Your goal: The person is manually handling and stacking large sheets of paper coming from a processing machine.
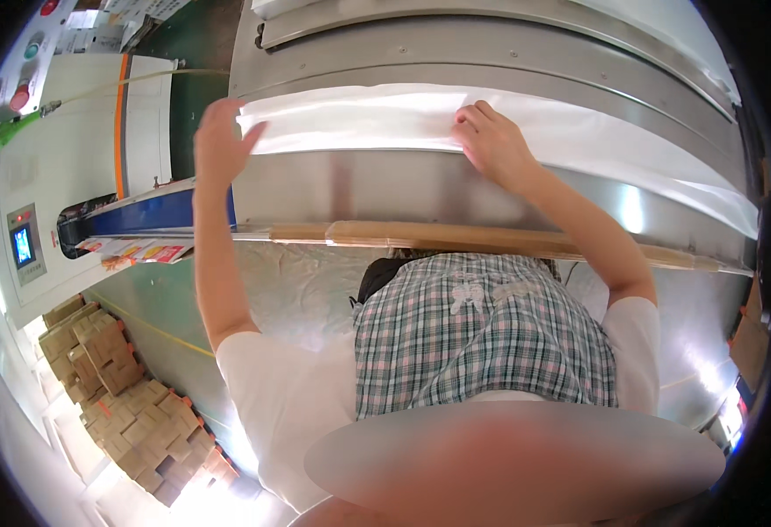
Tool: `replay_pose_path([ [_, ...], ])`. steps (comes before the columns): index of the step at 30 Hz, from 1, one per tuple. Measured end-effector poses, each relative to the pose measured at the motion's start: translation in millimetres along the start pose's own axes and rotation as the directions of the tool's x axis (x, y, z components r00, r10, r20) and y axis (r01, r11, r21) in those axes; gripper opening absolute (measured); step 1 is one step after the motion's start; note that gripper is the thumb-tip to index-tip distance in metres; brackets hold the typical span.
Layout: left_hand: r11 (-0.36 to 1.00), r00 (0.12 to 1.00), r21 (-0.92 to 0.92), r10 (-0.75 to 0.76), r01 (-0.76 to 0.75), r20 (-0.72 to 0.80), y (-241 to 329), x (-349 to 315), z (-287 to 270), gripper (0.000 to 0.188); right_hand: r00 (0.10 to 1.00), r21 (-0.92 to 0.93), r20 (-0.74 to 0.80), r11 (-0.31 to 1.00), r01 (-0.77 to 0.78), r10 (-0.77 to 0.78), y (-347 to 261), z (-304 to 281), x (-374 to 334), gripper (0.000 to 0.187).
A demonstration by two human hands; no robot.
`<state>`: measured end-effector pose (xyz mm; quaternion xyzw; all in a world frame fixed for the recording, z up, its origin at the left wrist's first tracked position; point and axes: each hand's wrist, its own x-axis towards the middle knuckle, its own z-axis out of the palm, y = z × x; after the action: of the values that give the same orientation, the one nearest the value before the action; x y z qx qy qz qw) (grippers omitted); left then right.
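Note:
A long white sheet (359,119), perhaps film or paper, lies in a strip along the steel worktop (394,189) in front of me. It runs from near my left hand to the far right. My left hand (224,145) is at the strip's left end, thumb spread away from the fingers; nothing shows in its grasp. Over the middle of the strip, my right hand (493,145) has its fingers curled together at the sheet. The fingertips seem to pinch it, though the contact point is partly hidden.
Brown cardboard (429,235) covers the worktop's near edge, against my checked apron (482,342). A white machine (60,167) with a small screen stands left, beside a blue conveyor belt (152,213) and printed packets (144,251). Stacked cartons (144,422) fill the lower left.

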<state>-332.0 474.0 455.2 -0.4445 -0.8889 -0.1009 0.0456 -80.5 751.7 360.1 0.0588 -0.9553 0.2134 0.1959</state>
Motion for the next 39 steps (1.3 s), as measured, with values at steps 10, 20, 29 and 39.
replay_pose_path([
  [10, 0.983, 0.999, -0.183, 0.012, -0.003, 0.052, 57.6, 60.1, 141.1, 0.033, 1.000, -0.017, 0.029, 1.000, 0.008, -0.008, 10.2, -15.8, -4.3, 0.017],
  [20, 0.991, 0.991, -0.046, -0.131, 0.129, -0.036, -40.7, -76.3, 141.6, 0.028, 0.899, -0.380, 0.062, 0.843, -0.381, 0.434, 104.6, -153.7, -170.7, 0.025],
  [29, 0.856, 0.943, 0.411, -0.331, 0.313, -0.029, -58.3, -83.3, 107.9, 0.026, 0.603, -0.723, -0.288, 0.244, -0.646, 0.744, 295.9, -276.9, -305.4, 0.031],
  [39, 0.822, 0.841, 0.306, -0.531, 0.481, 0.103, 130.1, -30.2, 137.3, 0.048, 0.566, -0.581, -0.623, 0.166, -0.797, 0.539, 353.0, -319.7, -368.3, 0.014],
])
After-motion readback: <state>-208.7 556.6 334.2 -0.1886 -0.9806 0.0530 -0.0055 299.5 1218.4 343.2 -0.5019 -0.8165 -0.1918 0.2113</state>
